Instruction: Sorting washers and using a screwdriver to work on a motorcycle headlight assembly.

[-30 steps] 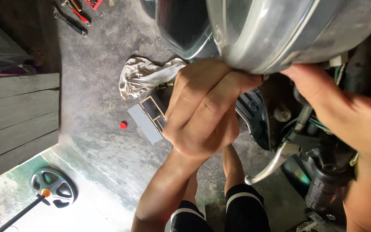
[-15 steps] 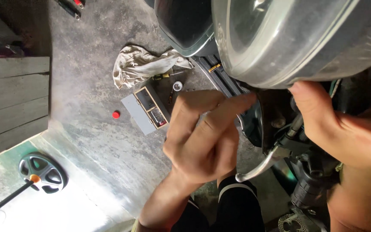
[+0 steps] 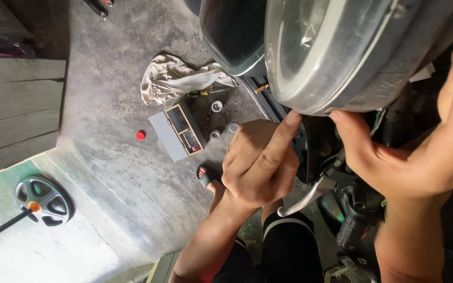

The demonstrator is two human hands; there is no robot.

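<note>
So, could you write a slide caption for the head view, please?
Both hands, left hand and right hand, touch the lower rim of a motorcycle headlight above a concrete floor.

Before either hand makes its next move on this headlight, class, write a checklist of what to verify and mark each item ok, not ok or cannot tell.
1. Left hand in contact with the headlight: ok, a fingertip touches its lower rim.
2. Right hand steadying the housing: ok, thumb at the lower edge, palm against the side.
3. Fasteners behind the lamp undone: cannot tell, hidden by the housing.
4. Brake lever free of both hands: ok, it sits below them, untouched.
5. Small parts box within sight: ok, open on the floor beside the rag.
6. Wiring behind the lamp slack: cannot tell.
</note>
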